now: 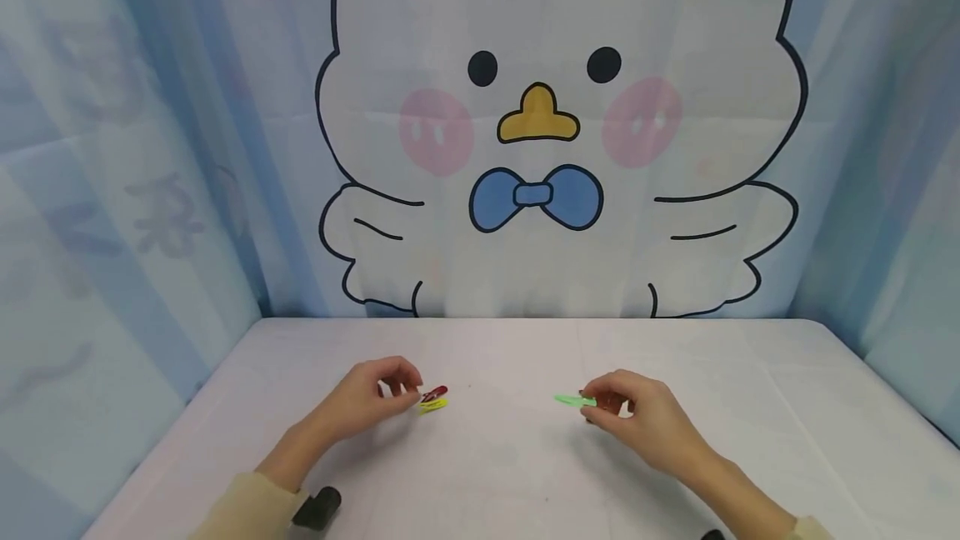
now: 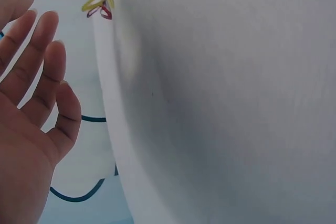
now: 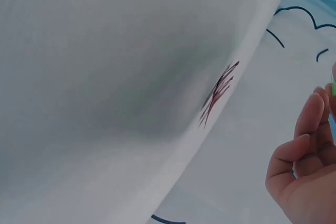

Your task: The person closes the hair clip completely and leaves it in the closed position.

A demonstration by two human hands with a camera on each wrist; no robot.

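My right hand (image 1: 637,419) pinches a green hair clip (image 1: 573,400) between thumb and fingertips, its free end pointing left over the table. In the right wrist view only a sliver of the clip shows at the right edge. Dark red hair clips (image 3: 218,95) lie on the table below this hand, mostly hidden behind its fingers in the head view. My left hand (image 1: 371,398) has its fingertips just left of a red hair clip (image 1: 434,393) and a yellow hair clip (image 1: 433,406). Seen from the left wrist, those two lie apart from its loosely bent fingers (image 2: 44,27).
White cloth covers the table (image 1: 517,473). A dark object (image 1: 318,508) sits by the left sleeve, and another dark edge (image 1: 712,535) shows near the right forearm. Curtains (image 1: 540,257) with a cartoon print stand behind the table and along both sides.
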